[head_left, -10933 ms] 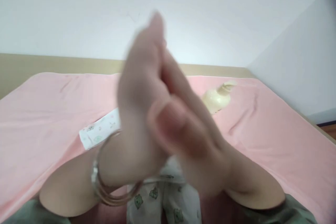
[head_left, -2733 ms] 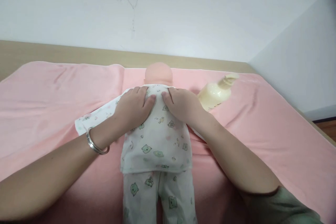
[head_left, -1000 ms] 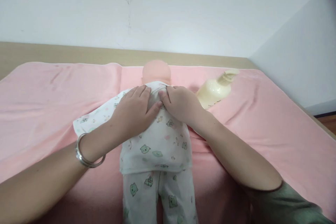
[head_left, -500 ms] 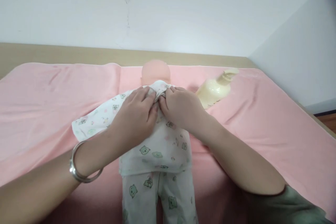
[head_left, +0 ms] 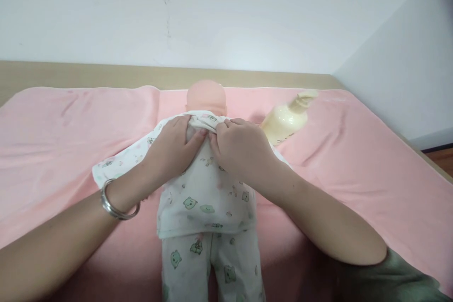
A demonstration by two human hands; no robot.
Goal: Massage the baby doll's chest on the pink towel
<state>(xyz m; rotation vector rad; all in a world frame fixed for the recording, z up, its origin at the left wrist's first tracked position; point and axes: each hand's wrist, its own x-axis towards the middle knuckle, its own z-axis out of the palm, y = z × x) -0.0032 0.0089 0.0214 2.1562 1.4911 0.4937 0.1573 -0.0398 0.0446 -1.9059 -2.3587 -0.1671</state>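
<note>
A baby doll point(head_left: 206, 96) lies stretched out with its bald head away from me, dressed in a white printed shirt point(head_left: 212, 188) and matching pants point(head_left: 230, 259). My left hand point(head_left: 170, 144) grips the shirt near its neckline, fingers tucked at the edge and thumb pointing toward the middle. Beside it, my right hand point(head_left: 244, 148) pinches the bunched neckline cloth between thumb and fingers. The shirt's left sleeve spreads out flat; its right sleeve is mostly hidden under my right forearm.
A cream pump bottle point(head_left: 286, 120) lies tilted on the pink sheet point(head_left: 71, 127), just past my right hand. Behind the sheet runs a wooden table edge point(head_left: 106, 70) against a white wall point(head_left: 226, 19). Another wall stands at the right.
My left hand has shifted left and its thumb has spread from the fingers. The neckline cloth is now drawn wider between my hands. My right hand keeps its pinch.
</note>
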